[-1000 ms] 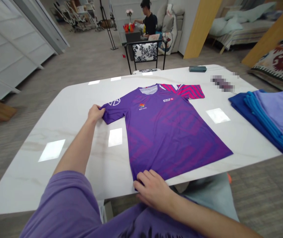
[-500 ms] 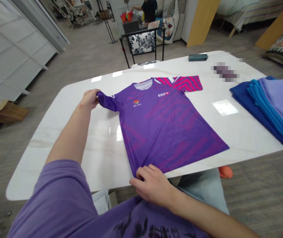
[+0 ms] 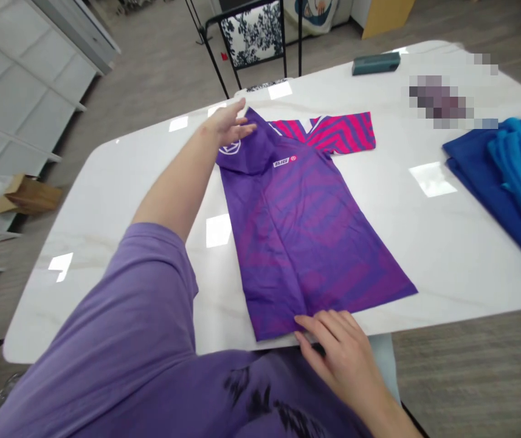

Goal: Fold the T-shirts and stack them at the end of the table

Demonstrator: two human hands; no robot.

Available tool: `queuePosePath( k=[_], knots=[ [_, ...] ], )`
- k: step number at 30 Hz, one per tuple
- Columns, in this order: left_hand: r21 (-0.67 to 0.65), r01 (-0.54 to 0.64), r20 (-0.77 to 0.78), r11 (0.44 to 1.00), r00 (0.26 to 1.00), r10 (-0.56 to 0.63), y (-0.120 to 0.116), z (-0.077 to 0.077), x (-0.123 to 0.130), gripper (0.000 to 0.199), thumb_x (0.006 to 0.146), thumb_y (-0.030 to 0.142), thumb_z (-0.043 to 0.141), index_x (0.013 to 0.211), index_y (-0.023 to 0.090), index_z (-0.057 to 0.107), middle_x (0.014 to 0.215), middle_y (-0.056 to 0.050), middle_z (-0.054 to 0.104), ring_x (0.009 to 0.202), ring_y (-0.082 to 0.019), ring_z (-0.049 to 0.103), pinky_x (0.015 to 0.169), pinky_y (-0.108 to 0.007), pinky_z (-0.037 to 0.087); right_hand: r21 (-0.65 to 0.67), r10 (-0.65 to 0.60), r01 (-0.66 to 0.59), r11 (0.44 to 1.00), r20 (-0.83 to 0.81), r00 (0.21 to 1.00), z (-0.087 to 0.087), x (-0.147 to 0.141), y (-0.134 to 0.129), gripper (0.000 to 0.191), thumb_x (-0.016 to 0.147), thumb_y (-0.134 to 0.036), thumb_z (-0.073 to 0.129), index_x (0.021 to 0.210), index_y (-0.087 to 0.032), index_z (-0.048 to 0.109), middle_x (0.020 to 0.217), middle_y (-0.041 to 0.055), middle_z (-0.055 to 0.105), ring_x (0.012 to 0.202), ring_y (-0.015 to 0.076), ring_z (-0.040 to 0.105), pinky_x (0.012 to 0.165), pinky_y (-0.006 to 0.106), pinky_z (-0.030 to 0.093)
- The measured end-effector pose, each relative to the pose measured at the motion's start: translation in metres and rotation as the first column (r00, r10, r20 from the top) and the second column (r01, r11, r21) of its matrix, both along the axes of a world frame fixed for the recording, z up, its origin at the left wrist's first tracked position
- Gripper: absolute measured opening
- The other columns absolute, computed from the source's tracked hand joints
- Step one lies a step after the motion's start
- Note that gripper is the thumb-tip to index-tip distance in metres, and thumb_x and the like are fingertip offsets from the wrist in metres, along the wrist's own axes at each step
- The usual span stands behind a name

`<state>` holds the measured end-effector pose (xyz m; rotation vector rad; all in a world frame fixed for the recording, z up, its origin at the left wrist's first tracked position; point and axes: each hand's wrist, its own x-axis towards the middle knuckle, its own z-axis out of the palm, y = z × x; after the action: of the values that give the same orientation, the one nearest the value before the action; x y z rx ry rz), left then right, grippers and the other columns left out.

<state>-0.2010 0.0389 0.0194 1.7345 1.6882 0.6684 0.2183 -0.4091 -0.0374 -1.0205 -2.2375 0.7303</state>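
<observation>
A purple sports jersey (image 3: 333, 231) with a pink zigzag sleeve lies on the table. Its left side is turned inward over the front, making a lengthwise fold. The purple sleeve (image 3: 246, 155), with a white emblem, lies over the upper left, and the collar is mostly covered. At the folded shoulder, my left hand (image 3: 230, 126) is open, its fingers spread beside the cloth. My right hand (image 3: 340, 344) rests at the bottom hem near the fold's edge. Its fingers are stretched over the cloth, with the thumb apart from them.
The white table (image 3: 151, 182) has a stack of folded blue and lilac clothes (image 3: 515, 176) at the right. A dark green case (image 3: 376, 63) and a blurred-out item (image 3: 440, 100) lie at the back. Beyond the table stands a chair (image 3: 253, 36); a cardboard box (image 3: 32, 194) is at left.
The jersey's left side and sleeve have been folded inward. My left hand has moved right and let go of the sleeve. My right hand has shifted right along the hem.
</observation>
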Motion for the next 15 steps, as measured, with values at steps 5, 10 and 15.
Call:
queuePosePath(
  k=[5, 10, 15],
  knots=[
    [0.233, -0.187, 0.037, 0.954, 0.982, 0.184, -0.097, -0.046, 0.025, 0.056, 0.106, 0.032, 0.076, 0.151, 0.01, 0.052, 0.146, -0.02, 0.065, 0.135, -0.033, 0.072, 0.116, -0.053, 0.057, 0.014, -0.001, 0.0, 1.0, 0.059, 0.998, 0.003, 0.022, 0.015, 0.019, 0.111, -0.031, 0.069, 0.128, -0.026, 0.077, 0.094, 0.0053, 0.073, 0.084, 0.0244, 0.063, 0.078, 0.042, 0.04],
    [0.411, -0.065, -0.242, 0.909, 0.954, 0.177, -0.236, -0.086, 0.003, 0.053, 0.108, 0.048, 0.071, 0.153, 0.021, 0.064, 0.15, -0.016, 0.065, 0.145, -0.035, 0.062, 0.13, -0.052, 0.048, 0.077, 0.081, -0.093, 0.993, 0.144, 0.986, 0.026, 0.018, 0.063, 0.018, 0.114, -0.036, 0.064, 0.121, -0.026, 0.078, 0.096, 0.0047, 0.076, 0.085, 0.0221, 0.067, 0.081, 0.041, 0.043],
    [0.448, -0.183, -0.213, 0.875, 0.929, 0.303, -0.254, -0.106, -0.019, 0.049, 0.112, 0.053, 0.061, 0.153, 0.027, 0.066, 0.153, -0.015, 0.063, 0.147, -0.035, 0.06, 0.13, -0.053, 0.048, -0.026, 0.172, -0.17, 0.985, 0.142, 0.975, 0.044, -0.044, 0.184, 0.031, 0.115, -0.046, 0.06, 0.13, -0.024, 0.076, 0.105, 0.0062, 0.08, 0.093, 0.0223, 0.074, 0.085, 0.036, 0.054]
  ],
)
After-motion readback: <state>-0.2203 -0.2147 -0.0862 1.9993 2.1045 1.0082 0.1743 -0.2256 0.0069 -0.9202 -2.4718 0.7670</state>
